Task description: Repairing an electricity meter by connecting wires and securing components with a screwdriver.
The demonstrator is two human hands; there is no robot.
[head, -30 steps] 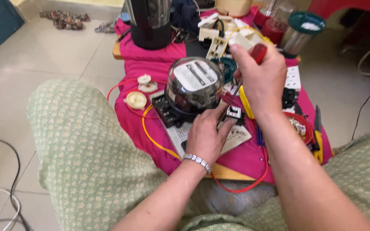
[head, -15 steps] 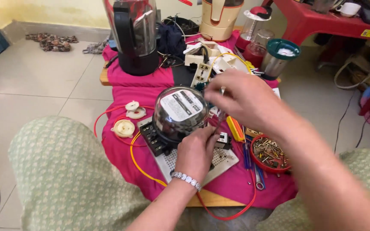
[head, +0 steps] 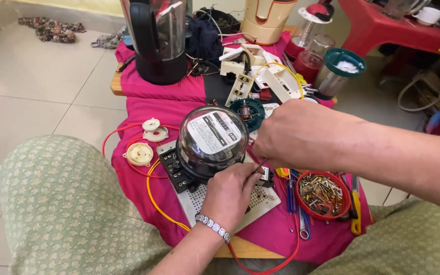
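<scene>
Hands meet at the front right of the glass-domed electricity meter (head: 211, 140), which sits on its perforated white board (head: 260, 201) on the pink cloth (head: 148, 109); your left hand (head: 232, 191) pinches something small at the terminal block, and your right hand (head: 289, 133) is closed on a thin tool whose tip (head: 260, 165) comes down beside it; the cover looks seated, the wiring unfinished; the red bowl of screws (head: 323, 194), yellow wire (head: 154, 196) and black blender (head: 160, 40) crowd around.
</scene>
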